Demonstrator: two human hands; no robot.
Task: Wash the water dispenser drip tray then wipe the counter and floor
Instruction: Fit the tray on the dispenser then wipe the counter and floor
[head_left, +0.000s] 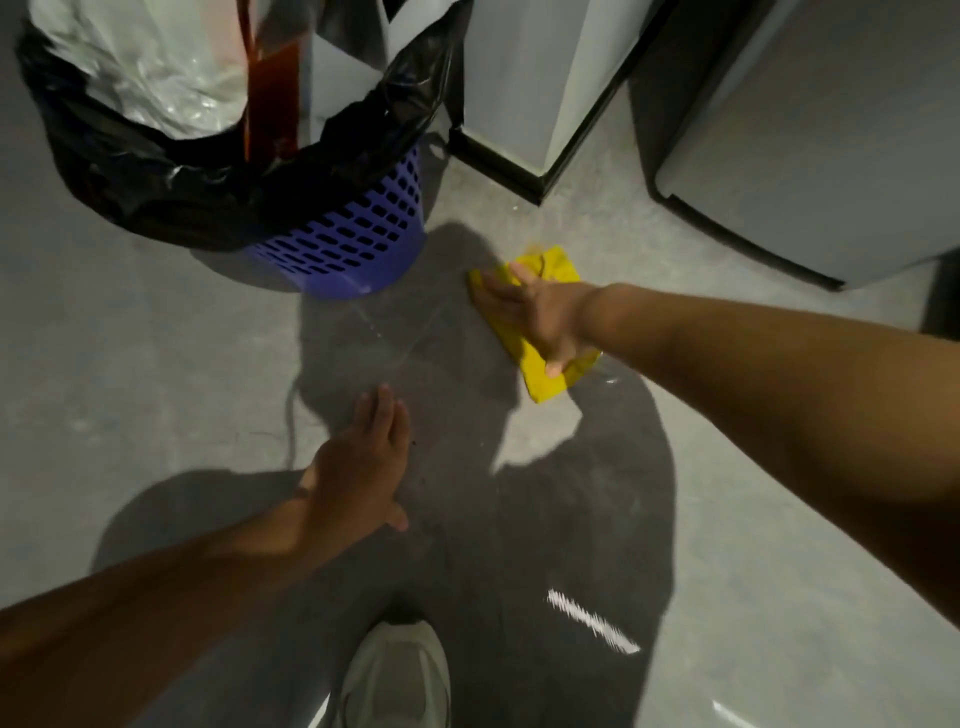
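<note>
Floor (156, 364), grey and smooth, fills the view, with a wet-looking sheen and thin streaks between the bin and the hands. Along its far edge to the right stand two pale grey appliances: a large cabinet (810, 130) at the far right corner and a narrower unit (524, 73) with a dark base just left of it. At the far left corner sits a blue perforated bin (358, 244) lined with a black bag (156, 176) that holds clear plastic and paper waste. Both bare forearms reach in from the near edge. A pale shoe (395, 675) stands at the near edge, in the middle. The yellow cloth (545, 379), folded and slightly crumpled, lies flat on the floor right of the bin and in front of the narrow unit. The right hand (540, 317) presses down on the cloth, palm flat, fingers spread across it. The left hand (358, 478) is flat with fingers together, holding nothing, just over or on the floor near the middle; contact cannot be told.
</note>
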